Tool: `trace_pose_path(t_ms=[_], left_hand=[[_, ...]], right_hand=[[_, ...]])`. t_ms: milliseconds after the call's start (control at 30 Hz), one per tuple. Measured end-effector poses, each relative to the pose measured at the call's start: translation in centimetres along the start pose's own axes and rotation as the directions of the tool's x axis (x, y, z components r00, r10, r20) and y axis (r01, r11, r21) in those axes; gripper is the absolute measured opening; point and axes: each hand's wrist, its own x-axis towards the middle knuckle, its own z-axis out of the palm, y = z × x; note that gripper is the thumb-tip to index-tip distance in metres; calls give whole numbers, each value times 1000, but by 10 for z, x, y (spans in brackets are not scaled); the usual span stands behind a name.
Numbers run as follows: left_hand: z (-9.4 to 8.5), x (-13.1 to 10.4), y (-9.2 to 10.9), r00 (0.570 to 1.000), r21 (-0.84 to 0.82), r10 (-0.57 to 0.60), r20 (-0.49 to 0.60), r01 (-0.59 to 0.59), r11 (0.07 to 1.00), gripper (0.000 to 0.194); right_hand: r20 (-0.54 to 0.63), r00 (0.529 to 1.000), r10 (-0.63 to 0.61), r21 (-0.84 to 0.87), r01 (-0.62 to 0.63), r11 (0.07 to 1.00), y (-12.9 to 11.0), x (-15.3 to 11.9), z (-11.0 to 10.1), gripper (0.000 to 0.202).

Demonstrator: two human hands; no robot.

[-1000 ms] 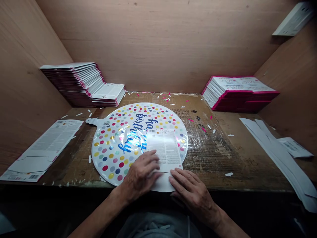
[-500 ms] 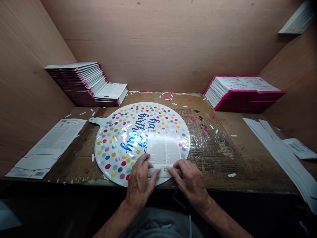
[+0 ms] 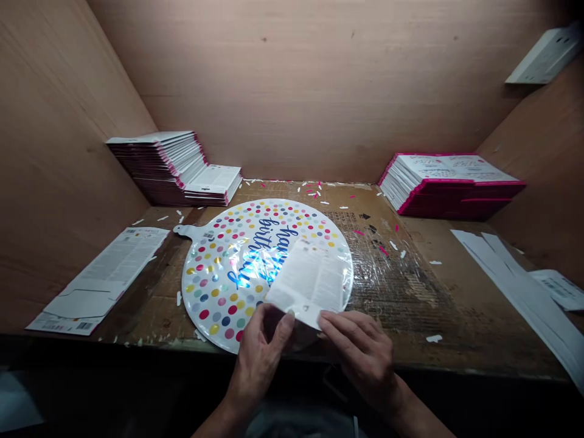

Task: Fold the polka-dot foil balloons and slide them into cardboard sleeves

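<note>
A white printed card packet [image 3: 310, 281] is tilted over the lower right of a round, flat, dotted balloon [image 3: 219, 274] with blue "happy birthday" lettering. My left hand [image 3: 262, 344] pinches the packet's near left corner between thumb and fingers. At its near right corner, my right hand [image 3: 360, 347] grips the edge with the thumb hidden underneath. The balloon lies on the cardboard-covered table, its tail pointing left. Beneath the packet, part of the balloon is hidden.
Stacked folded cards [image 3: 173, 173] stand at the back left, and more pink-edged cards [image 3: 451, 182] at the back right. An opened card [image 3: 100, 280] lies at the left. White strips [image 3: 515, 292] lie at the right. Small paper scraps dot the cardboard [image 3: 410, 304].
The packet has been lifted at its near edge and turned askew, no longer flat on the balloon. My right hand's fingers have moved onto its corner. The whole view has shifted slightly.
</note>
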Motion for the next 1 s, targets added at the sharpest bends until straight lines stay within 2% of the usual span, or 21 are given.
trace_pose_path(t_ms=[67,167,267,367,467,500,600,667,767,833,933,1000], left_hand=[[1,13,4,995,-222,-100,-1,97,970,44],[-3,38,5,990,-357,-111,-86,74,931,47],[-14,57,0,979,-305,-25,-202,-39,952,46],[-31,66,-7,964,-181,59,-261,-109,977,43],[-54,71,-10,966,-115,84,-244,-115,987,39],[-63,73,-8,965,-123,78,-249,-112,986,40],[-91,93,6,951,-207,37,-308,-105,973,41],[-110,120,23,937,-286,16,-349,-123,950,39],[-136,183,51,909,-389,-29,-416,-149,909,28],[-149,233,65,884,-383,-63,-463,-136,914,22],[-162,301,77,846,-327,-99,-523,-93,940,29],[-167,330,82,826,-266,-99,-554,-63,962,33]], right_hand=[[18,999,-28,14,28,1000,0,24,21,25],[131,990,46,-53,-39,998,1,57,53,17],[297,948,119,-166,-72,983,-1,85,83,18],[461,886,43,-187,50,981,-3,111,107,15],[551,832,-63,-80,128,989,-3,137,120,14],[545,835,-82,-34,120,992,-4,143,122,14],[403,912,-76,99,39,994,-11,146,128,23],[332,937,-108,231,30,973,-20,130,136,27],[378,877,-295,437,112,893,-26,97,160,21],[406,840,-360,482,139,865,-21,84,180,18],[442,790,-425,535,149,832,-5,85,204,18],[475,767,-430,540,132,831,0,90,208,19]])
